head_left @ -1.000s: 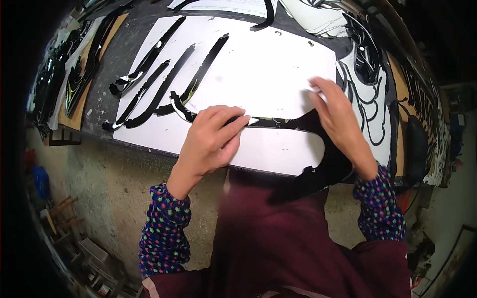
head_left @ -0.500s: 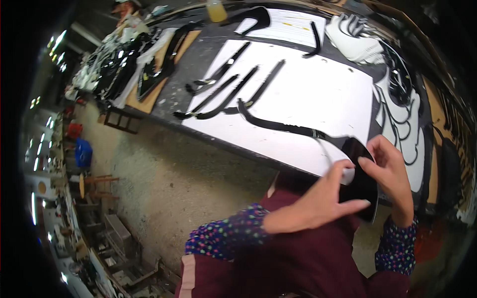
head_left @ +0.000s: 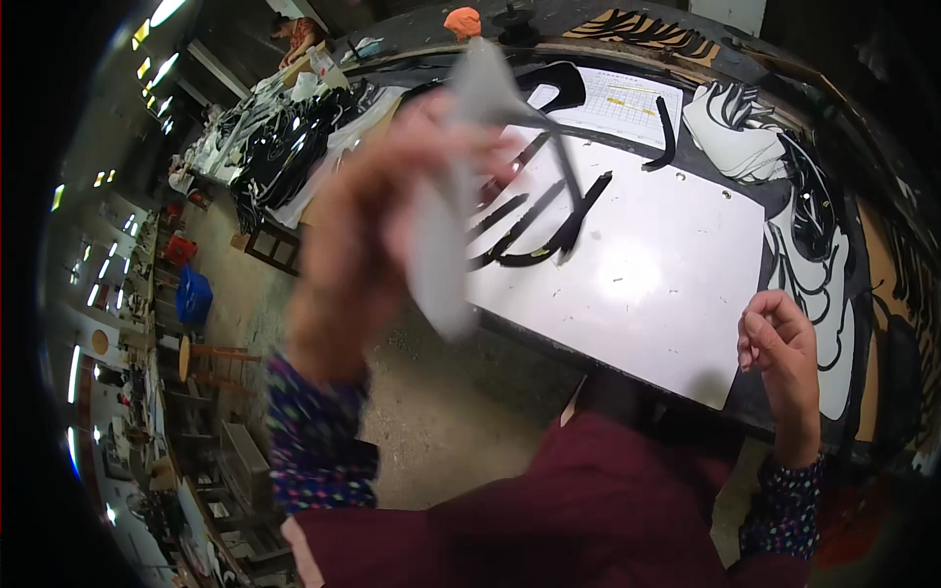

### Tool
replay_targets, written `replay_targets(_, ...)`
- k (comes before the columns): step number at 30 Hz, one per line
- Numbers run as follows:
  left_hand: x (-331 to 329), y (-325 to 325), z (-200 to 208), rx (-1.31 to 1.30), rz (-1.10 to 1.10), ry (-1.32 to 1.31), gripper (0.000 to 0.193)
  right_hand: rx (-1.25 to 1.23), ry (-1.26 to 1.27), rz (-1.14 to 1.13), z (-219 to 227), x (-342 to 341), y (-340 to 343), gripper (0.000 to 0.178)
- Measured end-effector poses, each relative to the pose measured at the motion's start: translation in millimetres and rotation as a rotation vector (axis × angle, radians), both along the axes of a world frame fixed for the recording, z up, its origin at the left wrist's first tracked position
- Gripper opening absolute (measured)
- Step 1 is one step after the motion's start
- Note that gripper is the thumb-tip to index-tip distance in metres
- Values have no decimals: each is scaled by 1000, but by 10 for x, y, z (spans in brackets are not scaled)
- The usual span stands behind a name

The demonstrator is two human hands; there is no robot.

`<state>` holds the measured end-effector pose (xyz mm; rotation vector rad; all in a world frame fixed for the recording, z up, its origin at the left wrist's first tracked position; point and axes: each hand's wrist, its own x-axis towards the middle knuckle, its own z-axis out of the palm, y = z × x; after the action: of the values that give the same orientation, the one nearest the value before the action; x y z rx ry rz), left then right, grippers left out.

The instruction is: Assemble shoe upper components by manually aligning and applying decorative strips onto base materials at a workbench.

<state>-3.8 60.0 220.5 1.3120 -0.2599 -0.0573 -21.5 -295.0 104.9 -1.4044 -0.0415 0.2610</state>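
Note:
My left hand (head_left: 358, 216) is raised at the left, in front of the board, and smeared by motion. Its fingers are closed round a curved white-backed piece (head_left: 443, 260); a thin dark strip trails from it, and its exact shape is blurred. At the board's right edge my right hand (head_left: 781, 338) hovers with its fingers curled in and the thumb against them. Whatever lies between those fingers, if anything, is hidden. Several narrow black strips (head_left: 573, 220) lie on the white board (head_left: 647, 304), partly behind the left hand.
A printed sheet (head_left: 622, 103) lies beyond the board with a hooked black strip (head_left: 668, 137). White cut pieces (head_left: 730, 137) are stacked at the far right. Black glossy pieces (head_left: 284, 147) heap up at the left. A person (head_left: 299, 37) is far back; a stool (head_left: 186, 358) stands on the floor.
My left hand has lifted the black, white-backed piece up and to the left, off the board's near right corner. My right hand has let go of it and curled its fingers.

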Motion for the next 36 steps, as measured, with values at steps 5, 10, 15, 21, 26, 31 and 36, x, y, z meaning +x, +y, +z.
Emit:
replay_targets(5, 982, 1170, 610, 700, 365, -210, 66, -76, 96, -102, -341, -21, -232, 9)
replay_targets(10, 1877, 2538, 27, 1082, 494, -172, 69, -150, 138, -287, -517, -223, -451, 9)
replay_targets(15, 1879, 4029, -1734, 1672, 594, 27, 75, -214, 139, -439, -591, -385, -614, 8)
replay_targets(21, 1589, 4346, -2344, 1532, 422, -119, 64, -422, -80, -571, -708, -391, -1124, 7)
replay_targets(26, 1717, 3753, -2027, 1769, 535, -239, 79, -1407, -366, -389, -658, -299, -1559, 49)
replay_targets(31, 1212, 1375, -1626, 1341, 216, -590, 73, -1504, -445, -169, -749, -391, -1451, 62)
replay_targets(36, 794, 32, -1953, 1301, 248, -626, 35, -1546, -657, -166, -835, -511, -1463, 64)
